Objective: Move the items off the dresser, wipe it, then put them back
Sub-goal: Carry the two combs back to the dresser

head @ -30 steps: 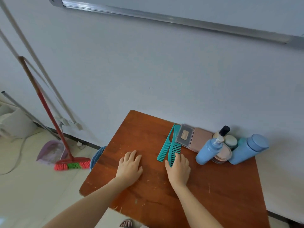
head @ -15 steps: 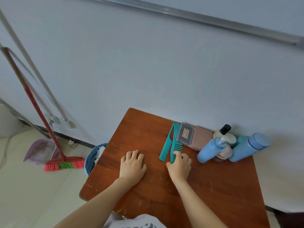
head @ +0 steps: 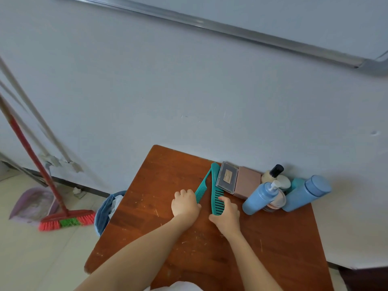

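The person's left hand (head: 185, 204) is resting on the dresser (head: 159, 234) with its fingers curling together over the near, toothed end of the thin teal tail comb (head: 203, 184), gripping it. The comb's handle is pointing away toward the wall. The right hand (head: 227, 214) is pinching the near end of the wide-tooth teal comb (head: 216, 195), thumb under its left edge and fingers bending over the teeth. Both combs are lying flat on the wood, meeting at their far tips and spreading apart toward the hands.

A second ago the left hand was lying flat with its fingers spread on bare wood, well apart from the combs; it has since slid right onto the tail comb. The right hand was only resting on the wide comb's end, and the two combs were lying side by side, almost touching.

Just right of the combs, a clear case (head: 226, 178) and a pink box (head: 247, 184) are sitting against the wall, with a blue pump bottle (head: 258, 199) and a blue flask (head: 307, 193) beyond them.
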Demonstrator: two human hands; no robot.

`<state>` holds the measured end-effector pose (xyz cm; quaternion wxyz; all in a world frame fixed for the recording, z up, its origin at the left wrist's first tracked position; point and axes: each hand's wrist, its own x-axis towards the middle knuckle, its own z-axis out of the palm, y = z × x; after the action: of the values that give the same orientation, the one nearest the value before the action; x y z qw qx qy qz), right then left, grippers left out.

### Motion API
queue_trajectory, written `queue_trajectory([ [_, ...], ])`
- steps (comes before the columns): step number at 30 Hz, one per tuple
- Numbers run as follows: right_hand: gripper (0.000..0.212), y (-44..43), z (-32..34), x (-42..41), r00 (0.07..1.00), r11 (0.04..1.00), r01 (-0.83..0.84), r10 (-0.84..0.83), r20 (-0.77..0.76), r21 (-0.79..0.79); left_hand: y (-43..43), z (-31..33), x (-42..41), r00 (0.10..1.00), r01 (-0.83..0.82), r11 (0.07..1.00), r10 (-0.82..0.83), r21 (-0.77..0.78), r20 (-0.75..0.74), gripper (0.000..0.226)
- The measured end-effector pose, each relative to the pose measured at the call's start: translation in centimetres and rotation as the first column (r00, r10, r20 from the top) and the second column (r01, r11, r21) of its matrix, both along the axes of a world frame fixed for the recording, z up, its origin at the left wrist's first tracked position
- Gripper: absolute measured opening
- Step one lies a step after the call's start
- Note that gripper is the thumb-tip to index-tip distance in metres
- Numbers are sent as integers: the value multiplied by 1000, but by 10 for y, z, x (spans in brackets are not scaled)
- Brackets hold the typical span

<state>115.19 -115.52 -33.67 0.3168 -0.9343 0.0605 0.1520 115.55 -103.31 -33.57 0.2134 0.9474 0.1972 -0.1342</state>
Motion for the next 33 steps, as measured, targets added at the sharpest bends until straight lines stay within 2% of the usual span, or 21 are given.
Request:
queue_trajectory([
  [3, 64, 0, 1, -2, 999, 999, -38, 38, 6, -31, 11, 3, 2, 993, -101, 991, 96, -84, -62, 45],
  [9, 64, 1, 4, -4, 997, 996, -70, 71, 15, -62, 35, -4, -16, 986, -150, 981, 140, -122, -90, 44],
  [14, 68, 10, 5, -4, 999, 999, -26, 27, -24, 47, 61, -1, -35, 971, -239, 952, 235, -190, -43, 42],
  [19, 82, 31, 5, -8, 994, 995, -47, 56, -94, 93, 81, 5, -55, 937, -339, 889, 350, -308, -22, 39],
  [21, 82, 37, 6, -7, 991, 994, -75, 83, -102, 79, 87, 4, -65, 921, -375, 851, 387, -368, -43, 35],
  [25, 79, 47, 7, -4, 978, 979, -110, 137, -157, 170, 98, 2, -89, 884, -444, 777, 463, -446, -72, 29],
  [28, 75, 53, 11, -6, 977, 978, -172, 184, -107, 116, 103, 3, -106, 863, -470, 757, 501, -453, -59, 28],
  [33, 78, 54, 15, -14, 965, 964, -263, 264, 9, -44, 108, 6, -122, 857, -476, 780, 516, -408, -14, 26],
])
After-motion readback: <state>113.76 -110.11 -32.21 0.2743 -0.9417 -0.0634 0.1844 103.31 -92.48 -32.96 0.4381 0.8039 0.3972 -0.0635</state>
